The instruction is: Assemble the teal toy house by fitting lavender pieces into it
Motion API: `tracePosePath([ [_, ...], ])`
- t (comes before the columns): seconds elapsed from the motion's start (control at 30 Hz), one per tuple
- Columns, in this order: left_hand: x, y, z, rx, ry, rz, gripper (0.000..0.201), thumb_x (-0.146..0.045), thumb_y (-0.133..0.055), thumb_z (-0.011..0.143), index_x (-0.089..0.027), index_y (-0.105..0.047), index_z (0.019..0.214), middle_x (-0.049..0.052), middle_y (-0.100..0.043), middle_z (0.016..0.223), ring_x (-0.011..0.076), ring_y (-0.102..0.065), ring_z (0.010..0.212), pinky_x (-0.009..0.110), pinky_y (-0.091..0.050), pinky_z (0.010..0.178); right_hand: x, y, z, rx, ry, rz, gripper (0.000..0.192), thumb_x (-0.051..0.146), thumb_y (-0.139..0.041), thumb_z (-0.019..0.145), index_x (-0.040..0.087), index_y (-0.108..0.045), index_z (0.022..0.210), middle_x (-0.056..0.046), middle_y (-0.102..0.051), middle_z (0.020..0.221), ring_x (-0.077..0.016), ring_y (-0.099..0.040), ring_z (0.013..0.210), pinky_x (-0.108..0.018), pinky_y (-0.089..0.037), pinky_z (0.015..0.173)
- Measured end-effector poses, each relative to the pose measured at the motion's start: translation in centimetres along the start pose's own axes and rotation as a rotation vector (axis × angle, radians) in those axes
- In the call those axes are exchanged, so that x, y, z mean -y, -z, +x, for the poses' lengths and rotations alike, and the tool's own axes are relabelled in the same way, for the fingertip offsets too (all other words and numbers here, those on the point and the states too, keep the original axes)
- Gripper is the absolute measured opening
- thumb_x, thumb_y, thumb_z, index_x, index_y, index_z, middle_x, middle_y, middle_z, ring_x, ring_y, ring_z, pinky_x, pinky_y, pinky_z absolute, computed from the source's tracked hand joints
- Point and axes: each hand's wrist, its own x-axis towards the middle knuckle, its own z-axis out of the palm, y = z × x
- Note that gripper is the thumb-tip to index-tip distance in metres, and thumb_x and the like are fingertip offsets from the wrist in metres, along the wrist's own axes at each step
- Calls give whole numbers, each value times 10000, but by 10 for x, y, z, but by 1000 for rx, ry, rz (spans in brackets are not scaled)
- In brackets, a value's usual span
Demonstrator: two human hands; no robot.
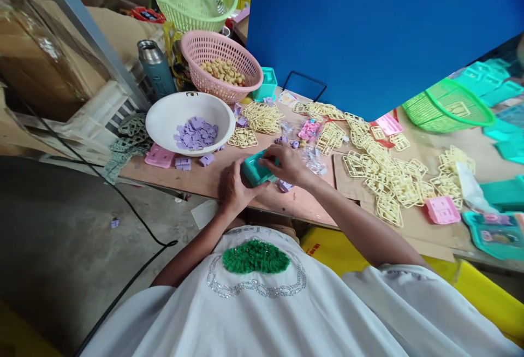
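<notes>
Both your forearms [344, 212] angle inward to a teal box [254, 169]. Your left hand [238, 189] clasps its side; your right hand [290, 164] bends over its rim, knuckles curled, grip unclear.

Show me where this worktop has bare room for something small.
One bare patch of brown wooden tabletop lies between the purple plastic pieces and the left hand; another between the right forearm and the front edge. It is crowded behind the turquoise plastic box, and rightward, where pale-yellow plastic frames lie heaped.
</notes>
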Motion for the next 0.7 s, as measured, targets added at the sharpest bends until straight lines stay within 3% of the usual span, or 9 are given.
tracePosePath([
  [0.47, 3, -2, -1, 9, -14, -40, 810, -514, -942, 688, -219, -538, 1326, 146, -755, 1251, 319, -746, 1135, 428, -603, 968, -5, 1, 3, 60, -61, 93, 225, 336, -646, 891, 153, -737, 798, -40, -658, 746, -168, -537, 730, -282, -414, 680],
  [0.7, -1, 0, 0, -5, -45, -87, 756, -508, -929, 718, -218, -555, 1308, 131, -750, 1238, 303, -742, 1123, 407, -593, 962, 3, 0, 3, 24, -43, -54, 175, 281, -655, 890, 160, -732, 789, -64, -693, 759, -195, -569, 772, -296, -419, 688],
])
